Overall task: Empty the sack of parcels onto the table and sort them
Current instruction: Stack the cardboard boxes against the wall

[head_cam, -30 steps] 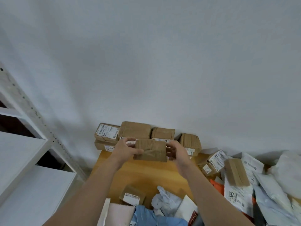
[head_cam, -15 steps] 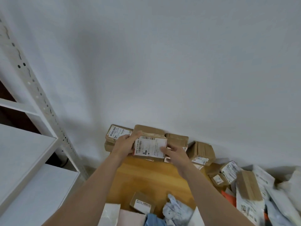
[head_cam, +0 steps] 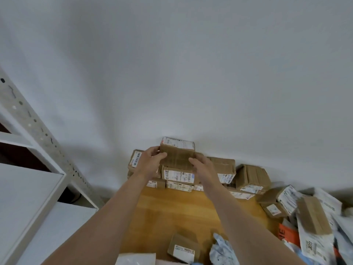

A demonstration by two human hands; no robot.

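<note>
Both the left hand (head_cam: 150, 159) and right hand (head_cam: 202, 166) clasp a cardboard box (head_cam: 177, 156) by its ends; it looks light and stiff, its tape perhaps slippery.

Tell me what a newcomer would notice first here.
The left hand and right hand grip a brown box at the top of the carton stack against the wall, at the wooden table's far edge. A loose heap of mailers and boxes sprawls at the right.

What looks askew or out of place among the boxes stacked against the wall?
The brown box at the row's right end sits tilted, not square with the stack. The left hand and right hand hold the top box.
</note>
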